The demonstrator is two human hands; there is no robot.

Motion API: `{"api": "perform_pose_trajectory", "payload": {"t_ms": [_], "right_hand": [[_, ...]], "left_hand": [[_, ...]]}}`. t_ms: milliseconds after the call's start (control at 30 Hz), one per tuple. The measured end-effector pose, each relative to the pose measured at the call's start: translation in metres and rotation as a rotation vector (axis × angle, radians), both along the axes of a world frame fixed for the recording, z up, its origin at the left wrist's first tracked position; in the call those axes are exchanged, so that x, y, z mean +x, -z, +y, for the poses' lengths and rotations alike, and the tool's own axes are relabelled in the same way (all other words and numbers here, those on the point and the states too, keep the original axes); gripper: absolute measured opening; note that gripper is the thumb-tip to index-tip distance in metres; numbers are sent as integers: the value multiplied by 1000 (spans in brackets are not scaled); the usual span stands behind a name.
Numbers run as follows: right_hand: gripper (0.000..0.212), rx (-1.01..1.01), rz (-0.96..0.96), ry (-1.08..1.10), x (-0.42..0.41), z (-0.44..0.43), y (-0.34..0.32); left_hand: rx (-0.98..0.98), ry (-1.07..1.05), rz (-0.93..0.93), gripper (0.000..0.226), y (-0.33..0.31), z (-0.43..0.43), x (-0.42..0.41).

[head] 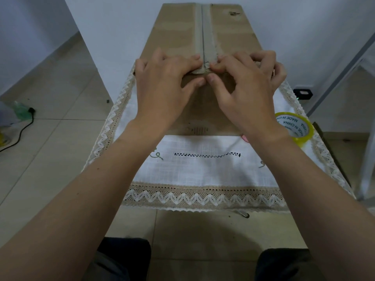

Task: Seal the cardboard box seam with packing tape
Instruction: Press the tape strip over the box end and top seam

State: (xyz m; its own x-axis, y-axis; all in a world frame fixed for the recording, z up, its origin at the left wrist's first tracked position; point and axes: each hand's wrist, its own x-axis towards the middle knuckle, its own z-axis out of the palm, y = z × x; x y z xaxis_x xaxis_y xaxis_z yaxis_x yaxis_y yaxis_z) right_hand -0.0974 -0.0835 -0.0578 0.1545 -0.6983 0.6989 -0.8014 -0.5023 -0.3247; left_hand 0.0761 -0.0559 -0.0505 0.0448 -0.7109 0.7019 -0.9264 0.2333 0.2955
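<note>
A long brown cardboard box lies on a cloth-covered table, its centre seam running away from me between two closed flaps. Both hands rest on the box's near top edge at the seam. My left hand lies flat left of the seam, fingers pressing the flap and thumb on the front face. My right hand has bent fingers pressing the right flap, thumb meeting the left thumb. A yellow-cored roll of packing tape stands on the table at the right, apart from both hands.
A white tablecloth with a lace zigzag border covers the table. A black cable and a green bag lie on the tiled floor at left. A small black device sits by the wall at right. My knees show at the bottom.
</note>
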Motion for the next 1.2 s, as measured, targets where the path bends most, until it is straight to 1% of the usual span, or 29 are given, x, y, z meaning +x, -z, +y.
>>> {"api": "perform_pose_trajectory", "payload": {"t_ms": [200, 333, 433, 567, 700, 867, 933, 1033, 1067, 1100, 1200], "right_hand": [[36, 22, -65, 30, 7, -4, 0], [34, 13, -79, 15, 6, -4, 1], [32, 7, -68, 13, 5, -3, 3], [39, 19, -31, 32, 7, -1, 2], [39, 15, 1, 15, 5, -1, 5], [51, 0, 71, -18, -2, -1, 11], [56, -6, 103, -44, -6, -1, 14], [64, -16, 141, -75, -11, 0, 17], [66, -22, 149, -75, -12, 0, 17], [66, -26, 152, -72, -12, -1, 18], [66, -27, 154, -65, -11, -2, 19]], "left_hand": [[2, 5, -22, 40, 1, 2, 0], [33, 17, -53, 46, 0, 2, 3], [44, 13, -70, 51, -1, 2, 5], [49, 0, -86, 58, 3, 2, 1], [41, -4, -96, 62, 5, 2, 0], [31, -24, -145, 76, 10, 0, 0], [25, -27, -135, 73, 10, 0, -1], [-15, -32, -93, 56, 10, -2, -2], [-19, -31, -86, 53, 10, -2, -3], [-18, -29, -87, 54, 11, -3, -3], [7, -28, -127, 64, 12, -2, -2]]}}
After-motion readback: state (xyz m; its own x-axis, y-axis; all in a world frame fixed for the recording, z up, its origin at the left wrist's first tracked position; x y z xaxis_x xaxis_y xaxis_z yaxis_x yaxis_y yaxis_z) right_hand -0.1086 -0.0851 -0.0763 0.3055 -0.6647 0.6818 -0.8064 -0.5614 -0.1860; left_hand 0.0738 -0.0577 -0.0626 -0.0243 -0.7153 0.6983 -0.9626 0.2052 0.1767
